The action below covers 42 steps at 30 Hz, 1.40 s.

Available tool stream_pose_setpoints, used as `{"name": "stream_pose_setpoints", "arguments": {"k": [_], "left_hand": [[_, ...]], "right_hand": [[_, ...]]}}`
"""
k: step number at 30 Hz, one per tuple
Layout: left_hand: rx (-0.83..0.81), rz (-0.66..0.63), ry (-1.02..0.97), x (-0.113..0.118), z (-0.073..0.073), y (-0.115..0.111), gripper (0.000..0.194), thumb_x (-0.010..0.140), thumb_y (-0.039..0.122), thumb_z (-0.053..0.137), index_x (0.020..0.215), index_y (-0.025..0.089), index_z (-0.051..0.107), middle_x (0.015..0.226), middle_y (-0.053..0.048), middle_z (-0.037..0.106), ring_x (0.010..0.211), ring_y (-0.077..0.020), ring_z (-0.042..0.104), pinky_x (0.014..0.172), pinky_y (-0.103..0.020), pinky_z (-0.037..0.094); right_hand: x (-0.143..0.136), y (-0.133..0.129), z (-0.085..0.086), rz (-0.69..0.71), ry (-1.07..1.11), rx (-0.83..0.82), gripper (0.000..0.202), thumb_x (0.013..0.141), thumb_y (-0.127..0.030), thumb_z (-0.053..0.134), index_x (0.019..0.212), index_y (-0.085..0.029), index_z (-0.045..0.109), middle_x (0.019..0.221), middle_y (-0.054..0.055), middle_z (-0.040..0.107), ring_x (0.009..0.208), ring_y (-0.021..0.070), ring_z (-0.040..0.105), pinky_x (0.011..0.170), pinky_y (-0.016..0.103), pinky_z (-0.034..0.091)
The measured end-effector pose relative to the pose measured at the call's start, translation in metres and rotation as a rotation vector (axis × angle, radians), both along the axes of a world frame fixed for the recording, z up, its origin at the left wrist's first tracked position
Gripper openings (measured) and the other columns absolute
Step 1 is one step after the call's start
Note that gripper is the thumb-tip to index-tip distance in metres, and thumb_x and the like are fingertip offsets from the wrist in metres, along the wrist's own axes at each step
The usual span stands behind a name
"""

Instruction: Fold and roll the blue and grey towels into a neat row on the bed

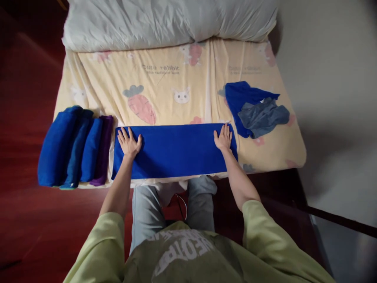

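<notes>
Cloth [176, 151], flat along the bed's [108, 90] near edge! Resting left hand [129, 145] and right hand [224, 139] flat at either end, grasping nothing. Looks like smoothing; calls next, probably, for folding.

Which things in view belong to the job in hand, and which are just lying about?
Job in hand:
Flat blue cloth, under the left hand and right hand
Probably the cloth row at left and crumpled cloths at right
Patterned sheet, as work surface

Lying about:
Bulky pale bedding at the far side
</notes>
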<state>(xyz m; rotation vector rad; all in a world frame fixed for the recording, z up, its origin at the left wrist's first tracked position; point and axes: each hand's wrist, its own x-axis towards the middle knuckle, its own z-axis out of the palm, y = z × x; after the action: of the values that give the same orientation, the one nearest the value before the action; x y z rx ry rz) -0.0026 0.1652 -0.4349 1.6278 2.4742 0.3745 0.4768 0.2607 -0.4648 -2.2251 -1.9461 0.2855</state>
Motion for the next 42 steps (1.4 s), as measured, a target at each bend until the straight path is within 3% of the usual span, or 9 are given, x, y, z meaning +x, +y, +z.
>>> {"name": "stream_pose_setpoints", "arguments": {"k": [5, 8, 13, 21, 28, 34, 36, 38, 42], "left_hand": [[-0.028, -0.045, 0.005, -0.001, 0.004, -0.068, 0.071, 0.101, 0.046, 0.038, 0.161, 0.011, 0.026, 0.17, -0.017, 0.01, 0.157, -0.0362, 0.004, 0.125, -0.061, 0.009], [-0.061, -0.037, 0.012, 0.0, 0.004, -0.091, 0.071, 0.099, 0.041, 0.041, 0.163, 0.015, 0.022, 0.171, -0.013, 0.013, 0.158, -0.0346, 0.003, 0.126, -0.063, 0.007], [-0.093, -0.042, 0.006, 0.002, 0.008, -0.098, 0.07, 0.1, 0.038, 0.039, 0.163, 0.016, 0.02, 0.171, -0.011, 0.008, 0.158, -0.033, 0.001, 0.126, -0.062, 0.008], [-0.146, -0.026, 0.018, 0.007, 0.001, -0.142, 0.074, 0.097, 0.037, 0.04, 0.164, 0.019, 0.015, 0.171, -0.01, 0.009, 0.158, -0.0327, 0.002, 0.125, -0.064, 0.009], [-0.105, -0.04, -0.048, 0.006, -0.001, -0.14, 0.075, 0.094, 0.034, 0.041, 0.163, 0.015, 0.02, 0.171, -0.013, 0.011, 0.158, -0.0323, 0.002, 0.125, -0.063, 0.007], [0.009, -0.09, -0.093, 0.008, 0.026, -0.144, 0.068, 0.093, 0.032, 0.041, 0.158, 0.01, 0.033, 0.168, -0.019, 0.018, 0.158, -0.0315, 0.009, 0.125, -0.06, 0.012], [0.08, -0.115, -0.12, 0.022, 0.036, -0.169, 0.065, 0.094, 0.031, 0.042, 0.155, 0.012, 0.037, 0.169, -0.018, 0.018, 0.158, -0.0302, 0.009, 0.126, -0.057, 0.016], [0.15, -0.165, -0.17, 0.045, 0.037, -0.212, 0.059, 0.094, 0.028, 0.04, 0.152, 0.017, 0.043, 0.167, -0.015, 0.024, 0.157, -0.0274, 0.017, 0.126, -0.053, 0.021], [0.039, -0.38, -0.309, 0.097, 0.023, -0.312, 0.045, 0.093, 0.025, 0.041, 0.131, 0.028, 0.065, 0.139, -0.012, 0.063, 0.141, -0.0283, 0.049, 0.124, -0.054, 0.03]], "right_hand": [[0.02, -0.056, 0.004, 0.019, 0.01, 0.007, 0.077, 0.104, -0.058, 0.016, 0.163, -0.008, 0.018, 0.168, 0.018, 0.018, 0.157, 0.0291, 0.015, 0.125, 0.055, 0.019], [0.023, -0.087, 0.0, 0.078, -0.057, 0.014, 0.074, 0.105, -0.053, 0.017, 0.163, -0.007, 0.014, 0.169, 0.017, 0.015, 0.158, 0.0272, 0.012, 0.127, 0.055, 0.014], [0.031, -0.099, 0.001, 0.12, -0.057, 0.018, 0.069, 0.106, -0.048, 0.018, 0.164, -0.011, 0.015, 0.169, 0.015, 0.016, 0.158, 0.0261, 0.012, 0.127, 0.055, 0.015], [0.059, -0.142, -0.001, 0.105, -0.111, 0.029, 0.066, 0.106, -0.041, 0.02, 0.164, -0.011, 0.012, 0.169, 0.014, 0.016, 0.157, 0.0268, 0.014, 0.126, 0.056, 0.015], [0.052, -0.141, -0.004, 0.082, -0.118, 0.033, 0.067, 0.105, -0.041, 0.019, 0.163, -0.008, 0.014, 0.169, 0.013, 0.016, 0.158, 0.0235, 0.01, 0.127, 0.054, 0.011], [0.035, -0.132, 0.028, 0.019, 0.064, -0.054, 0.07, 0.1, -0.043, 0.031, 0.159, -0.006, 0.027, 0.166, 0.019, 0.025, 0.157, 0.0284, 0.016, 0.125, 0.059, 0.012], [0.014, -0.15, 0.043, -0.009, 0.168, 0.047, 0.067, 0.099, -0.042, 0.034, 0.157, -0.008, 0.032, 0.164, 0.019, 0.031, 0.156, 0.0299, 0.018, 0.124, 0.06, 0.016], [-0.015, -0.189, 0.049, -0.045, 0.308, 0.207, 0.063, 0.1, -0.041, 0.032, 0.156, -0.015, 0.036, 0.162, 0.016, 0.036, 0.155, 0.0288, 0.024, 0.123, 0.059, 0.023], [-0.067, -0.302, 0.037, -0.072, 0.654, 0.297, 0.054, 0.096, -0.047, 0.04, 0.144, -0.026, 0.052, 0.154, 0.011, 0.048, 0.145, 0.0335, 0.042, 0.117, 0.057, 0.037]]}}
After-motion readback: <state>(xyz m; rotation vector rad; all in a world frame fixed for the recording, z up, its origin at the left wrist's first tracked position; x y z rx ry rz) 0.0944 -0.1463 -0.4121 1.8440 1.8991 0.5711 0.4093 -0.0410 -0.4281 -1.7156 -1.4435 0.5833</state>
